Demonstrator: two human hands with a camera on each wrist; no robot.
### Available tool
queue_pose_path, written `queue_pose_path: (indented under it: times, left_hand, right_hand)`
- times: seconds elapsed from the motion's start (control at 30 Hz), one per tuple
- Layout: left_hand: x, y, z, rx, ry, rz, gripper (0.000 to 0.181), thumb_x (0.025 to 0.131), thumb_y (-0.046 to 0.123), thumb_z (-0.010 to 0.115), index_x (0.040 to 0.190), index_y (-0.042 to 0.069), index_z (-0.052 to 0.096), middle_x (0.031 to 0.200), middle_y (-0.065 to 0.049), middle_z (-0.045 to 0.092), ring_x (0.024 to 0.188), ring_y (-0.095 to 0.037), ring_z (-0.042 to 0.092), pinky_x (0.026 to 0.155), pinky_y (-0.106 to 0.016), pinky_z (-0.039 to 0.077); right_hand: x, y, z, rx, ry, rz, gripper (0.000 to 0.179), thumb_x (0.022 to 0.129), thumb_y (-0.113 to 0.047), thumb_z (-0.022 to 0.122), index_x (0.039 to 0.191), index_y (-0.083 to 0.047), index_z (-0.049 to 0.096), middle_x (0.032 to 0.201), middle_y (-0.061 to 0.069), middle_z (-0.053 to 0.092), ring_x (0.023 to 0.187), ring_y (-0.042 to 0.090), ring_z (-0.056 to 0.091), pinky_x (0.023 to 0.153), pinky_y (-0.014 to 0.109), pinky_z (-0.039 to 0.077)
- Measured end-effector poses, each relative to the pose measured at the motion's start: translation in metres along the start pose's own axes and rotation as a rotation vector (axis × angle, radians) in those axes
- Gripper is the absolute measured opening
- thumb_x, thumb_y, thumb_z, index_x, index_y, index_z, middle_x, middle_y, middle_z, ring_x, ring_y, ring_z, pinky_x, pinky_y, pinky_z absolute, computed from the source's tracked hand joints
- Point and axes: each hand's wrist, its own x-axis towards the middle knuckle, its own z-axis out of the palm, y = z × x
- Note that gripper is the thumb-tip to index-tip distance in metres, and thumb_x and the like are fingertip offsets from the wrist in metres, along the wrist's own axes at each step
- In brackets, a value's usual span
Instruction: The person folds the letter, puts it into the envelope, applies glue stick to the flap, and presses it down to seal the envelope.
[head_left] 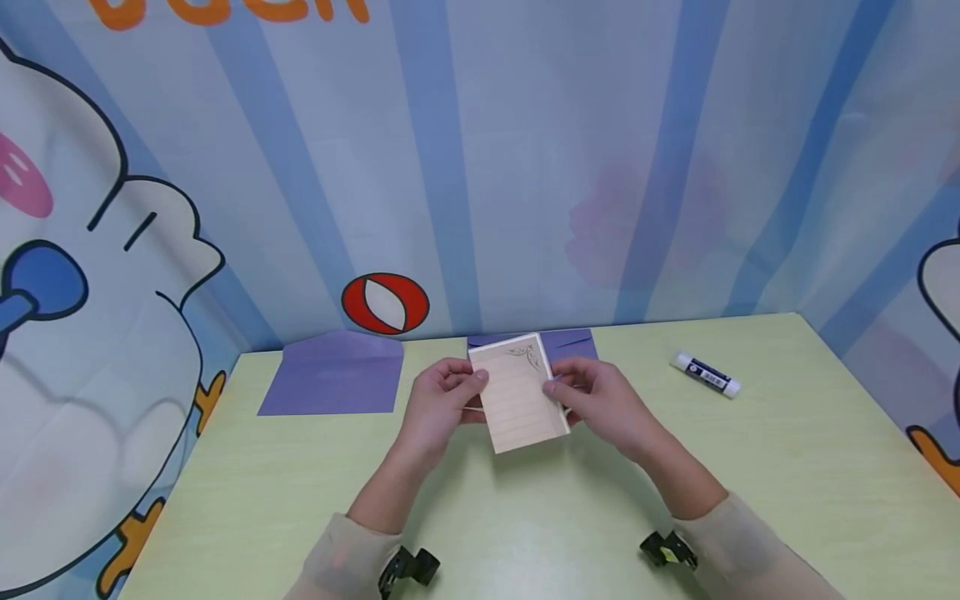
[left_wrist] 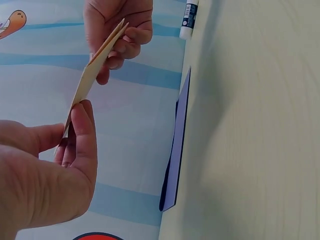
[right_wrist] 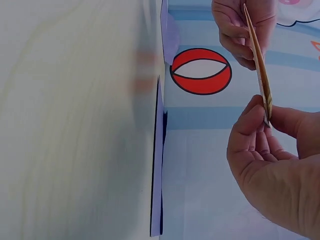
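Both hands hold a folded cream sheet of lined writing paper [head_left: 521, 400] above the table, tilted, with a scroll ornament printed near its top corner. My left hand [head_left: 442, 408] pinches its left edge between thumb and fingers. At the opposite edge my right hand [head_left: 603, 407] pinches it the same way. Seen edge-on in the left wrist view, the paper [left_wrist: 87, 80] shows layers parting slightly at the far end. Behind the paper lies a purple envelope [head_left: 573, 343], partly hidden by the paper and the right hand.
A second purple envelope [head_left: 333, 379], flap raised, lies at the table's back left. A glue stick [head_left: 707, 373] with a white cap lies at the back right. The pale table [head_left: 247, 500] ends against a printed blue curtain [head_left: 517, 167].
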Motion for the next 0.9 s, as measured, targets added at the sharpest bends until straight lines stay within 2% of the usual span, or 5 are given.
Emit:
queue_pose_path:
  times: [0.13,0.27,0.5,0.67,0.9]
  left_hand:
    - [0.002,-0.003,0.001,-0.007,-0.013,-0.007,0.02,0.104,0.011,0.07,0.117,-0.001,0.063,0.098,-0.014,0.075,0.079,-0.022,0.072,0.068,-0.034,0.064]
    - [0.004,-0.005,0.0,-0.004,-0.025,-0.011,0.021,0.104,0.011,0.07,0.12,-0.001,0.064,0.1,-0.014,0.075,0.079,-0.023,0.073,0.069,-0.035,0.064]
    - [0.01,-0.006,-0.013,0.056,0.014,0.004,0.026,0.104,0.016,0.07,0.125,0.001,0.064,0.111,-0.021,0.074,0.086,-0.027,0.077,0.073,-0.036,0.064]
    - [0.018,-0.006,-0.04,0.182,0.06,0.023,0.034,0.104,0.021,0.072,0.131,0.003,0.062,0.12,-0.021,0.07,0.101,-0.038,0.074,0.079,-0.036,0.064]
    - [0.025,-0.002,-0.104,0.51,0.123,0.023,0.05,0.105,0.031,0.069,0.143,0.003,0.055,0.131,-0.017,0.062,0.117,-0.036,0.064,0.091,-0.041,0.059]
  right_hand:
    - [0.001,0.004,0.0,0.023,0.0,0.016,0.027,0.106,-0.013,0.067,0.124,0.007,0.064,0.104,0.017,0.071,0.087,0.024,0.068,0.069,0.035,0.061]
    - [0.003,0.007,-0.002,0.026,0.01,0.028,0.026,0.106,-0.012,0.067,0.122,0.007,0.065,0.104,0.016,0.071,0.087,0.023,0.067,0.069,0.034,0.061]
    - [0.006,0.015,-0.007,0.029,0.018,0.068,0.026,0.107,-0.015,0.066,0.123,0.005,0.064,0.106,0.016,0.069,0.09,0.025,0.065,0.072,0.035,0.061]
    - [0.004,0.018,-0.016,0.002,0.024,0.085,0.028,0.107,-0.017,0.065,0.125,0.004,0.063,0.108,0.017,0.068,0.092,0.027,0.065,0.074,0.037,0.061]
    - [-0.001,0.021,-0.031,-0.025,0.033,0.099,0.028,0.108,-0.019,0.065,0.125,0.003,0.062,0.108,0.017,0.069,0.092,0.028,0.065,0.074,0.038,0.062]
